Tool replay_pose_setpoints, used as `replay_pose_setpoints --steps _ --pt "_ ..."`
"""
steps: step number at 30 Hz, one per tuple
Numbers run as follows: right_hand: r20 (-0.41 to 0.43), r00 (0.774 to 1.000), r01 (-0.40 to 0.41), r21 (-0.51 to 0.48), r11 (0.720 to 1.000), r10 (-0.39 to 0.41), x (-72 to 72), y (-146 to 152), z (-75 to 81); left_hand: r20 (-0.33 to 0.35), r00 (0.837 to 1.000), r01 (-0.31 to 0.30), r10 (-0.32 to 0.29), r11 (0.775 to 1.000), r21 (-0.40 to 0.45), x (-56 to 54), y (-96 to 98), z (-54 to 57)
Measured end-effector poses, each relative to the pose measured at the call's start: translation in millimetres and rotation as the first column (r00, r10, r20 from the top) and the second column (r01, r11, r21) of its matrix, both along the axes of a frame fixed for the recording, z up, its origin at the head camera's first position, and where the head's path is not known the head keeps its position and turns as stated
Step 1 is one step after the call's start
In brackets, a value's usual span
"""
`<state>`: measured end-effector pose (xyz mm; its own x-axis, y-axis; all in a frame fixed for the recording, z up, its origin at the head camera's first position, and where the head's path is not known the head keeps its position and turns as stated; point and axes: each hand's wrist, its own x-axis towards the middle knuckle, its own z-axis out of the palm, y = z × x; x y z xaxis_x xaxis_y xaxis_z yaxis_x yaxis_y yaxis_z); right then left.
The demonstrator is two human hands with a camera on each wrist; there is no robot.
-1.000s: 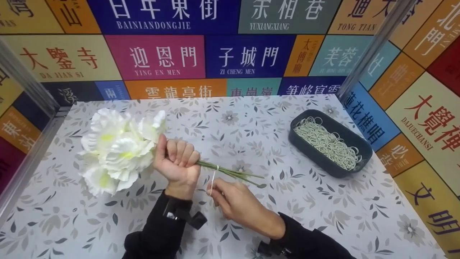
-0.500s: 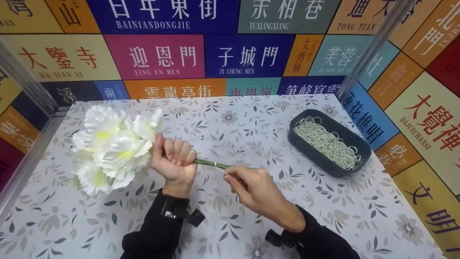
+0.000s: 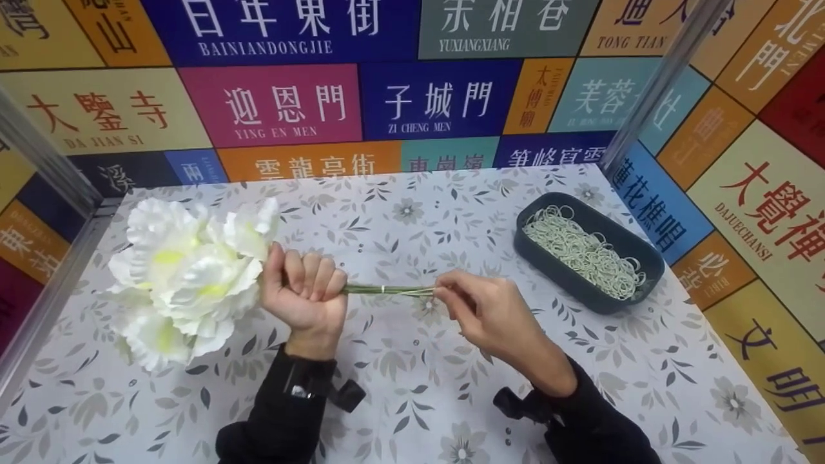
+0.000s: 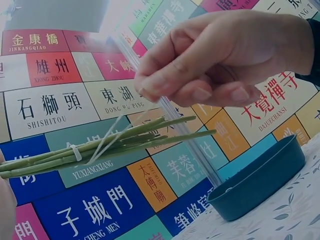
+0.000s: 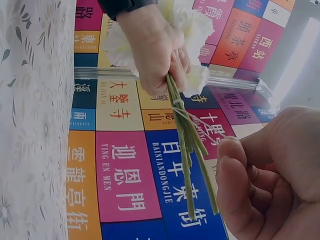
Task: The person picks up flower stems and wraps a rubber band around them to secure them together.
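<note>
My left hand (image 3: 304,296) grips a bunch of white artificial flowers (image 3: 193,277) by the green stems (image 3: 364,289), blooms to the left. A pale rubber band (image 4: 76,152) is wound round the stems a little way from my fist, and a loop of it stretches toward the stem ends. Thumb and fingertips of my right hand (image 3: 493,309) pinch that stretched loop. In the left wrist view the right hand (image 4: 210,60) is above the cut stem ends, apart from them. The right wrist view shows the stems (image 5: 182,135) spreading at their tips.
A dark oblong tub (image 3: 580,290) full of pale rubber bands (image 3: 583,254) stands at the right of the table. Leaf-patterned cloth (image 3: 399,219) covers the table. Printed panels (image 3: 438,96) rise behind and at the sides.
My right hand has moved right and up, drawing the rubber band's loop from below the stems along toward their ends. My left hand, with the flowers, has shifted slightly left.
</note>
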<state>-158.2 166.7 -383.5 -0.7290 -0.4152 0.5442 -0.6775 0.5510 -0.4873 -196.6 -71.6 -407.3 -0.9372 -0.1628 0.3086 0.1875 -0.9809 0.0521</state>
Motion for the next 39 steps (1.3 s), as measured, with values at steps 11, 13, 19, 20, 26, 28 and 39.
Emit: replay_pose_setpoints --steps 11,13,19,20,26,28,39 --pt "-0.089 0.992 0.098 0.059 0.993 -0.093 -1.5 10 -2.0 -0.01 1.0 -0.019 0.019 1.0 0.003 4.1 2.5 5.7" --pt "-0.104 0.989 0.116 0.065 0.991 -0.109 -1.1 13 -2.1 -0.02 1.0 -0.015 0.015 1.0 0.0 4.8 3.9 6.1" --pt "-0.156 0.975 0.174 0.08 0.981 -0.16 0.3 21 -2.8 -0.053 0.999 -0.006 0.005 1.0 -0.018 6.9 7.9 8.3" --pt "-0.171 0.97 0.188 0.083 0.979 -0.172 0.2 21 -2.9 -0.06 0.998 0.0 -0.001 1.0 -0.013 7.1 8.2 8.8" --pt "-0.25 0.943 0.253 0.105 0.962 -0.22 -3.1 21 -4.5 -0.081 0.996 0.03 -0.032 0.999 -0.015 7.7 8.5 10.6" --pt "-0.272 0.936 0.262 0.109 0.959 -0.225 -4.4 20 -5.5 -0.075 0.996 0.037 -0.039 0.999 -0.028 7.7 8.2 10.4" --pt "-0.344 0.904 0.289 0.051 0.956 -0.255 -11.2 10 -8.8 -0.059 0.996 0.061 -0.063 0.997 -0.039 7.3 2.9 9.1"
